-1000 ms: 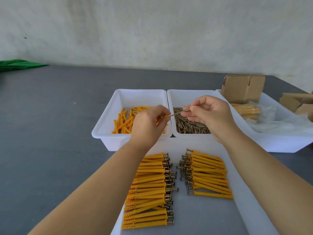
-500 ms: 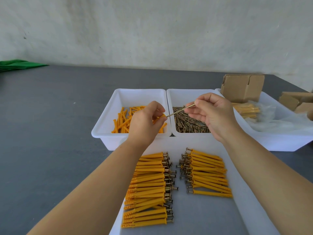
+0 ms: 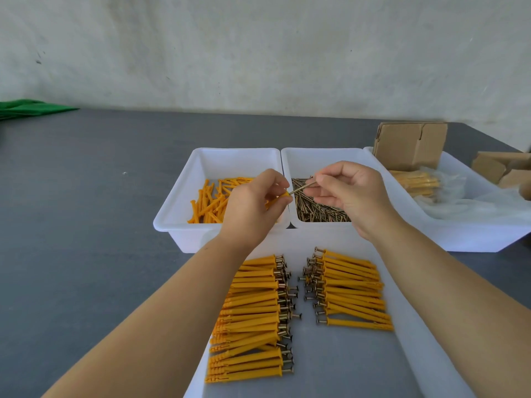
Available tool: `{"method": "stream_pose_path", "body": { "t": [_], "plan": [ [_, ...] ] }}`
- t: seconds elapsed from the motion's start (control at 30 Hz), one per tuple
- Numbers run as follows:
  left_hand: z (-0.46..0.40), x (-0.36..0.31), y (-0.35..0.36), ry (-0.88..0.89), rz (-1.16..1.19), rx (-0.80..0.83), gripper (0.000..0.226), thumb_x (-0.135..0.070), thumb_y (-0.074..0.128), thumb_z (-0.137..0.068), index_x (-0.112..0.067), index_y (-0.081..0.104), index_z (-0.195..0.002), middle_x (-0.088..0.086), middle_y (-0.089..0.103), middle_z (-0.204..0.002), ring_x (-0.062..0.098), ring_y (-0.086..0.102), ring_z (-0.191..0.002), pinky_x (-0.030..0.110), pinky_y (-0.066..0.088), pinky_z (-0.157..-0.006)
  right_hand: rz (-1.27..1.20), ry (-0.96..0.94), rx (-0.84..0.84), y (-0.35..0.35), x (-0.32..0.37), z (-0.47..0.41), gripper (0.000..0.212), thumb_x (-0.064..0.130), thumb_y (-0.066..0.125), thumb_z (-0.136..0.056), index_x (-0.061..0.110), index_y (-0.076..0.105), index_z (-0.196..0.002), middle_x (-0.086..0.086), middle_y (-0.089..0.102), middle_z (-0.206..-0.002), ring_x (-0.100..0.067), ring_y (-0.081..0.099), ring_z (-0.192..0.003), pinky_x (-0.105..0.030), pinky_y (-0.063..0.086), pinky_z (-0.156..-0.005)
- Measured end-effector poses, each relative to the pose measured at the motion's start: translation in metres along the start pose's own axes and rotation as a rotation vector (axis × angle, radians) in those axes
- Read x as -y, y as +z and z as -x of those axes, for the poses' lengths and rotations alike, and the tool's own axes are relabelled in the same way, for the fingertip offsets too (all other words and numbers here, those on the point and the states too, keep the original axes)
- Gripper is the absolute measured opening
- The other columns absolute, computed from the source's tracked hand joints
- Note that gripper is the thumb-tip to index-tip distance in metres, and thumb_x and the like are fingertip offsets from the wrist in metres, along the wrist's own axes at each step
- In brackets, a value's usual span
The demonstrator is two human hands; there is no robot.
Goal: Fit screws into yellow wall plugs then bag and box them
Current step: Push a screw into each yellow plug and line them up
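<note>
Left hand (image 3: 253, 208) pinched a yellow plug (image 3: 283, 195). Right hand (image 3: 349, 193) gripped the screw (image 3: 301, 188), its tip at the plug's mouth.

Your way along the desk's (image 3: 86, 225) left side lies open, with only the green cloth (image 3: 31, 109) at its far left edge; toward the right edge, the large bin (image 3: 488, 237) with cardboard boxes (image 3: 408, 145) blocks you, and at the near edge two rows of plugs (image 3: 253, 320) leave a narrow lane between them

Plug bin (image 3: 184, 202) centre-left of frame, screw bin (image 3: 330, 156) touching its right side, bag bin (image 3: 488, 239) far right, finished rows (image 3: 301, 311) on tray (image 3: 344, 377) lower centre.
</note>
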State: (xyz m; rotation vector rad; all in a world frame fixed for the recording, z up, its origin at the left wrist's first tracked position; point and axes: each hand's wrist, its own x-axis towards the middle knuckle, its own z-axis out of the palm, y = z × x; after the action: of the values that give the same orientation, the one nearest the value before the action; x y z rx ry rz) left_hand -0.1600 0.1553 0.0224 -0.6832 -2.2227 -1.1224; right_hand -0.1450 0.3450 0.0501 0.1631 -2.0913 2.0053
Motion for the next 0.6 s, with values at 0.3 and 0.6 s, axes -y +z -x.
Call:
{"method": "stream_pose_path", "body": {
  "t": [0.3,0.6],
  "plan": [
    [0.001,-0.018,0.000,0.156,-0.083,0.024,0.029,-0.014,0.075,-0.085,-0.005,0.061,-0.109,0.003,0.073,-0.078,0.017,0.069,-0.068,0.036,0.058,-0.061,0.524,-0.179,0.168,0.008,-0.001,0.006,0.006,0.023,0.076,-0.086,0.020,0.079,-0.090,0.005,0.075,-0.081,-0.014,0.069,-0.078,-0.039,0.058,-0.078],
    [-0.002,-0.015,-0.021,0.126,-0.172,0.057,0.060,-0.058,0.079,-0.069,-0.011,0.062,-0.103,-0.005,0.071,-0.089,0.010,0.067,-0.080,0.036,0.056,-0.067,0.462,-0.129,0.258,0.003,0.006,0.005,0.011,0.016,0.080,-0.080,0.027,0.077,-0.080,0.005,0.075,-0.075,-0.008,0.071,-0.072,-0.024,0.053,-0.068]
  ]
}}
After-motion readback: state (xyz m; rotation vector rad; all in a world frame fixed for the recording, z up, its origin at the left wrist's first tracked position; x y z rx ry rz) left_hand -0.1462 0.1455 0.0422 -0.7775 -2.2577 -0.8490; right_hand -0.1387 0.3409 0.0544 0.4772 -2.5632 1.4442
